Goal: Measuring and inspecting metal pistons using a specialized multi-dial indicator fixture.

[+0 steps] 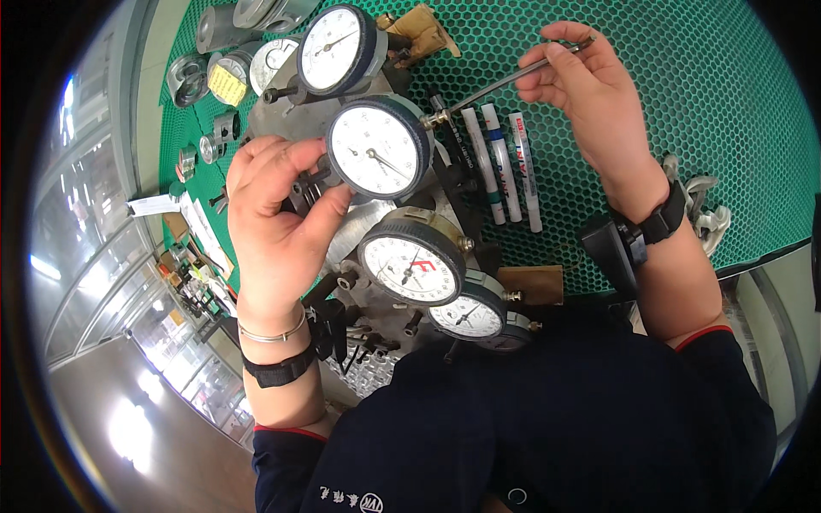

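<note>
In the middle a round white-faced dial gauge [374, 152] with a black rim stands on a grey metal fixture [295, 120]. My left hand [278, 201] is closed at the gauge's left side, thumb and fingers around a dark metal fitting [313, 181], partly hidden by them. Between thumb and fingers my right hand [590, 90] pinches a thin metal rod [513, 79]. The rod slants down to the left, and its far end meets the small brass-coloured stem [434, 119] on the gauge's right side; whether it is seated there I cannot tell.
More dial gauges [336, 50] sit farther off and nearer my body [412, 263]. White paint markers [505, 162] lie on the green honeycomb mat [727, 111]. Metal pistons [224, 73], one with a yellow note, stand at the far left. Crumpled grey gloves [708, 214] lie at the right.
</note>
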A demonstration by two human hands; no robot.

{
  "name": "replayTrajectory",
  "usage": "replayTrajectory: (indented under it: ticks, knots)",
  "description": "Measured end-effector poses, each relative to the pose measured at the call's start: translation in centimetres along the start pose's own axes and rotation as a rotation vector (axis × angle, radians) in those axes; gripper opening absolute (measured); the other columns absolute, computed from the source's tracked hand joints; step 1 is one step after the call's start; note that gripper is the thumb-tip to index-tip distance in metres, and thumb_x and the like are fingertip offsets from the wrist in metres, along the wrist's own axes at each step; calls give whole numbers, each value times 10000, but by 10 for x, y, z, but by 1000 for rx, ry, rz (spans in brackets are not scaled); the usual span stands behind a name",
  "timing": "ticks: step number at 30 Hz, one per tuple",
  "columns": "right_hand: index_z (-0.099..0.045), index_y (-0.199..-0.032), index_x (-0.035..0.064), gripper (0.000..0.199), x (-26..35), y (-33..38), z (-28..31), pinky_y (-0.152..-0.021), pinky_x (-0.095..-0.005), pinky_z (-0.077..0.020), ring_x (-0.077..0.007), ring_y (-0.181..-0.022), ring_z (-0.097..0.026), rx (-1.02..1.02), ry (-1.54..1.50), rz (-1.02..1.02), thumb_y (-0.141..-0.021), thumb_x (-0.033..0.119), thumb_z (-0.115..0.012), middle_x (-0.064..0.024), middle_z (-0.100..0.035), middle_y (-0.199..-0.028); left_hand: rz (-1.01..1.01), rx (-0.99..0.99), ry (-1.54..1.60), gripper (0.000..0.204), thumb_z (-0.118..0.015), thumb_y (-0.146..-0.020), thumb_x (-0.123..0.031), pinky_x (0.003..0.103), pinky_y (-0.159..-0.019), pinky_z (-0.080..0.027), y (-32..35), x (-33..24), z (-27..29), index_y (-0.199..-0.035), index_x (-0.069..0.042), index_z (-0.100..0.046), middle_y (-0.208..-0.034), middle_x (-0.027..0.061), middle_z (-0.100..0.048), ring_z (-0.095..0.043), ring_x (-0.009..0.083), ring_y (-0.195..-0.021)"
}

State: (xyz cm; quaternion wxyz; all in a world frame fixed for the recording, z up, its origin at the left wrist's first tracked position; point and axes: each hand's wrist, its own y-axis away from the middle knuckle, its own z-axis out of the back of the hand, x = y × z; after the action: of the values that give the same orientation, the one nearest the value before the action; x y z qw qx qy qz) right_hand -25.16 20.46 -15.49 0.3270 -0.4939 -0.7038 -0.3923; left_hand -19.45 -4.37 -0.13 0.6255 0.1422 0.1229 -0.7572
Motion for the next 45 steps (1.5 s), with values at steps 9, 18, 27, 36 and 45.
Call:
replayTrajectory:
  ticks: [9, 18, 27, 36, 45]
  knots:
    - [-556, -1050, 28, 224, 13, 10, 12, -749, -259, -509, -121, -818, -615, 92, 353, 455, -1010, 220, -447, -62, -632, -930, -10, -1, 9, 373, -764, -591, -21, 346, -830, -431, 0, 0, 1, -953, -48, -681, -815, 44, -614, -548, 245, -904]
    - [-578, -827, 55, 397, 30, -1, 3, -509, -243, -341, -107, -525, -428, -53, 135, -203, -998, 387, -444, -33, -506, -598, -6, 8, -32, 403, -781, -591, -44, 362, -867, -432, 3, 2, 2, -979, -49, -674, -900, 65, -641, -554, 262, -960]
    - [-562, -810, 80, 382, 29, -3, 3, -489, -230, -301, -93, -511, -393, -76, 44, -253, -994, 403, -474, -10, -487, -596, 149, 75, -89, 843, -845, -575, -99, 413, -1018, -405, 24, -2, 27, -1313, -10, -450, -1308, 175, -493, -489, 330, -1199]
    - [-554, -722, 83, 429, 40, -4, -9, -459, -256, -376, -110, -480, -440, -155, 126, -342, -1022, 337, -383, -23, -509, -563, 287, 62, -14, 849, -816, -604, -52, 389, -994, -427, 33, 1, 22, -1360, -36, -432, -1297, 165, -495, -509, 302, -1183]
    - [-543, -956, 88, 250, 5, 10, 9, -715, -280, -407, -120, -761, -516, -49, -382, -157, -1020, 305, -437, -26, -572, -821, 196, 108, -95, 950, -850, -588, -92, 434, -1039, -383, 22, -4, 15, -1401, -45, -362, -1421, 198, -390, -420, 365, -1275]
